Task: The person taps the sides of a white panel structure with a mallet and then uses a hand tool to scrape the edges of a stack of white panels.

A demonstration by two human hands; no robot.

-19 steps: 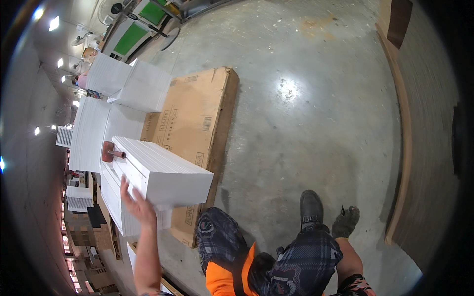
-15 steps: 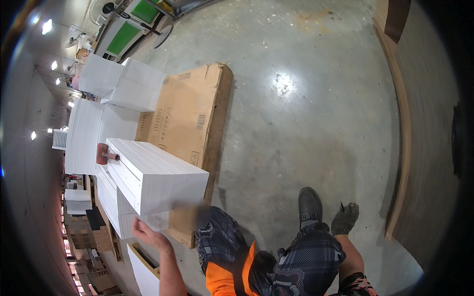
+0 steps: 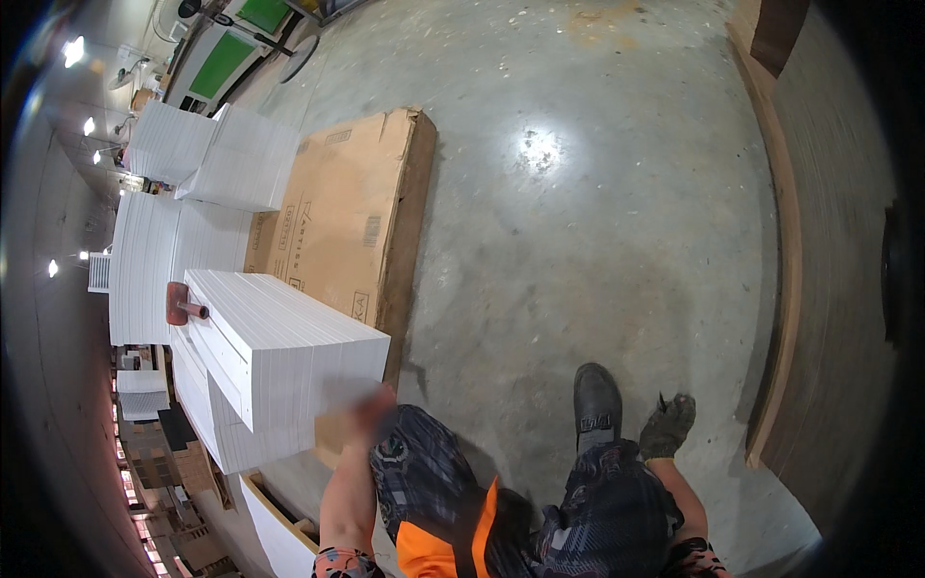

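My left hand [image 3: 371, 416] is bare and blurred. It is in front of the near lower corner of a tall stack of white panels [image 3: 318, 356], beside my left knee; whether it touches the panels cannot be made out. My right hand [image 3: 669, 425], in a dark grey work glove, hangs low beside my right leg. Its fingers look curled, and a small dark tip pokes out of the top; what it belongs to is unclear. A mallet [image 3: 185, 304] with a reddish-brown head lies on the panel stack.
A large flat cardboard box [image 3: 332, 207] lies on the concrete floor [image 3: 559, 250] behind the stack. More white panel stacks [image 3: 145, 265] stand at the left. A white-faced open frame [image 3: 275, 520] is at lower left. A wood-edged board [image 3: 785, 289] runs along the right.
My left hand has moved right, from beside the stack's lower left to near my knee. My right hand stays low beside my leg. The whole view has shifted slightly.
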